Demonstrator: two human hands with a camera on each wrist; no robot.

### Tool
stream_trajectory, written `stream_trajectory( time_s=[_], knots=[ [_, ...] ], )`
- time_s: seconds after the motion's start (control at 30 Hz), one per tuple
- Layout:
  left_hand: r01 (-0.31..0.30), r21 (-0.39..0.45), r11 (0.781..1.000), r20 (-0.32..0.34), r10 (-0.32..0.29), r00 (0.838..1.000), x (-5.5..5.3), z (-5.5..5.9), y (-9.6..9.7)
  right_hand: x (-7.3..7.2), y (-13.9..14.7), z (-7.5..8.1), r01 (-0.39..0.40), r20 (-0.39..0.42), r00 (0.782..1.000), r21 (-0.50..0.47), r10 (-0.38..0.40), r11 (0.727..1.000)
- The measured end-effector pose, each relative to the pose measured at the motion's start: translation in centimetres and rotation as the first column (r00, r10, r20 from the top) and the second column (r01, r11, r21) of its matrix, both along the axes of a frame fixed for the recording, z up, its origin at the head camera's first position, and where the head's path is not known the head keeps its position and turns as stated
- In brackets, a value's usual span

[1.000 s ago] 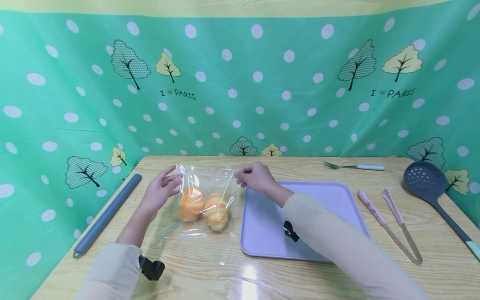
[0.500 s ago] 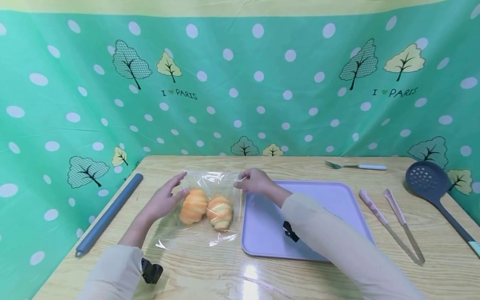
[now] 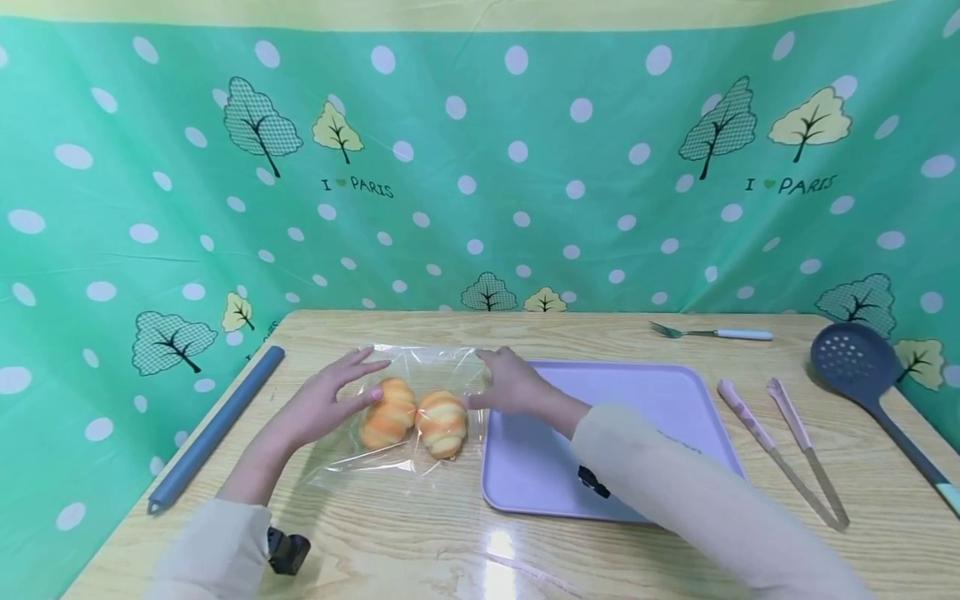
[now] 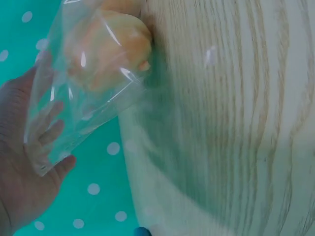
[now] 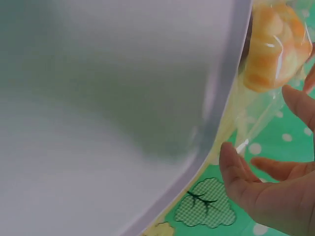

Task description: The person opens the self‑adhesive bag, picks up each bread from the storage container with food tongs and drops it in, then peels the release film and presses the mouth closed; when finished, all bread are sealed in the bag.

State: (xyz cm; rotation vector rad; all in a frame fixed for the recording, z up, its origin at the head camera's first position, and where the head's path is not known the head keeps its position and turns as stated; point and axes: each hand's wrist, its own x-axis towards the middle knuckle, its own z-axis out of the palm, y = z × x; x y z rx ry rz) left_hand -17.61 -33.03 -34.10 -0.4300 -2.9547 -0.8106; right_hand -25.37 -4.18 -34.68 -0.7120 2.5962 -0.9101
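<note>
A clear plastic bag (image 3: 417, 364) lies on the table with two croissant-shaped bread rolls inside, the left roll (image 3: 387, 415) and the right roll (image 3: 442, 427). My left hand (image 3: 318, 407) is at the bag's left side, fingers spread, thumb by the left roll. The left wrist view has those fingers partly behind the clear film; whether they press on it is hard to tell. At the bag's upper right corner is my right hand (image 3: 517, 385), its thumb and fingers apart. In the right wrist view this hand (image 5: 275, 184) is beside the film, pinching nothing.
A lilac tray (image 3: 622, 500) stands right of the bag, partly under my right forearm. Farther right lie tongs (image 3: 783, 454) and a dark slotted skimmer (image 3: 855, 362). A fork (image 3: 708, 333) is at the back. Along the left edge runs a blue-grey rod (image 3: 217, 429).
The raised bag has come down flat on the table with the rolls in it. My right hand has let go of its upper corner, and my left fingers have spread away from the left corner.
</note>
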Motion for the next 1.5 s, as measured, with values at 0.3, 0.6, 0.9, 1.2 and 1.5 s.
stream_trajectory(
  time_s=[0.3, 0.6, 0.9, 1.2, 1.5],
  knots=[
    [0.109, -0.076, 0.991, 0.119, -0.099, 0.988, 0.8, 0.6, 0.3, 1.5, -1.1, 0.1, -0.195, -0.08, 0.975, 0.132, 0.206, 0.972],
    [0.146, -0.062, 0.987, 0.208, -0.131, 0.969, 0.8, -0.3, 0.2, 2.2, -1.3, -1.1, -0.273, 0.024, 0.962, 0.173, 0.273, 0.946],
    [0.127, -0.242, 0.962, 0.271, -0.058, 0.961, 0.8, 0.1, 1.3, 3.1, -1.9, -1.2, -0.229, -0.025, 0.969, 0.263, 0.244, 0.937],
    [0.098, -0.304, 0.948, 0.241, -0.022, 0.97, -0.1, -0.5, 1.0, 3.4, -2.6, -1.3, -0.208, -0.042, 0.972, 0.299, 0.23, 0.931],
    [0.14, -0.092, 0.986, 0.323, -0.104, 0.941, -1.1, -0.4, 0.6, 3.4, -2.7, -1.4, -0.213, -0.052, 0.97, 0.299, 0.238, 0.93]
  ],
)
